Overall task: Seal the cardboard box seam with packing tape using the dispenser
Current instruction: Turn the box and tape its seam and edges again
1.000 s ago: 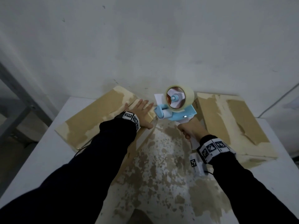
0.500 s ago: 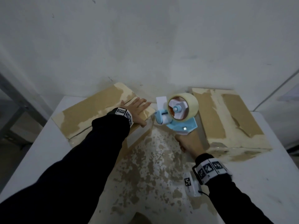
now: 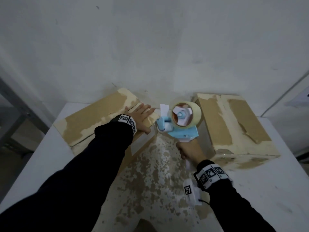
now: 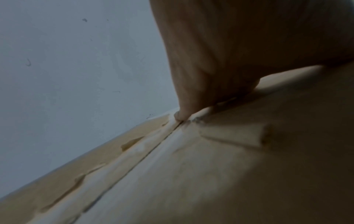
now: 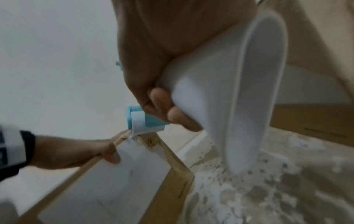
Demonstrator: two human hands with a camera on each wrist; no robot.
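A worn cardboard box [image 3: 100, 118] lies at the back left of the table. Its top seam [image 4: 151, 153] runs between the two flaps. My left hand [image 3: 142, 113] lies flat on the box top near its right end, fingers straight, palm [image 4: 220, 53] pressing by the seam. My right hand [image 3: 189, 149] grips the white handle [image 5: 239, 94] of a blue tape dispenser [image 3: 182, 133] carrying a clear tape roll [image 3: 195, 113]. The dispenser's nose [image 5: 141, 119] sits at the box's right end corner, close to my left hand [image 5: 76, 151].
A second worn box [image 3: 234, 124] stands at the back right, just beside the dispenser. A large peeling cardboard surface [image 3: 158, 181] fills the foreground between my arms. The white table [image 3: 41, 164] meets a wall [image 3: 150, 47] at the back. A metal frame [image 3: 13, 101] stands at the far left.
My right hand has drawn the dispenser a little back toward me and to the right. My left hand has stayed flat on the box.
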